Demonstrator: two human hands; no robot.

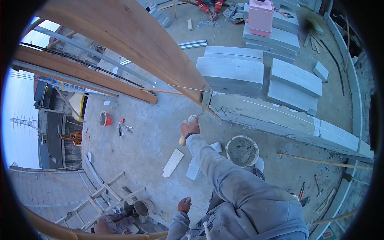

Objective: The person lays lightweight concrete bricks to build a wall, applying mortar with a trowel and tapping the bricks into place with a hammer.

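My right hand (190, 126) is wrapped round the handle of a mortar-smeared trowel (206, 101). Its blade is at the end of the block wall (272, 114), close against a brown wooden post (176, 60). Wet mortar (260, 110) covers part of the wall's top, and a thin string runs along it. Low in the view, my left hand (184, 205) hangs away from the wall with curled fingers, and I see nothing in it. A bucket of grey mortar (242, 151) stands below my right forearm, at the foot of the wall.
Pale blocks (230, 72) are stacked behind the wall, with a pink container (261, 18) on a farther stack. A red bucket (105, 119) and a wooden ladder (102, 196) are at left. Two other people are partly visible, at the top (212, 10) and lower left (114, 223).
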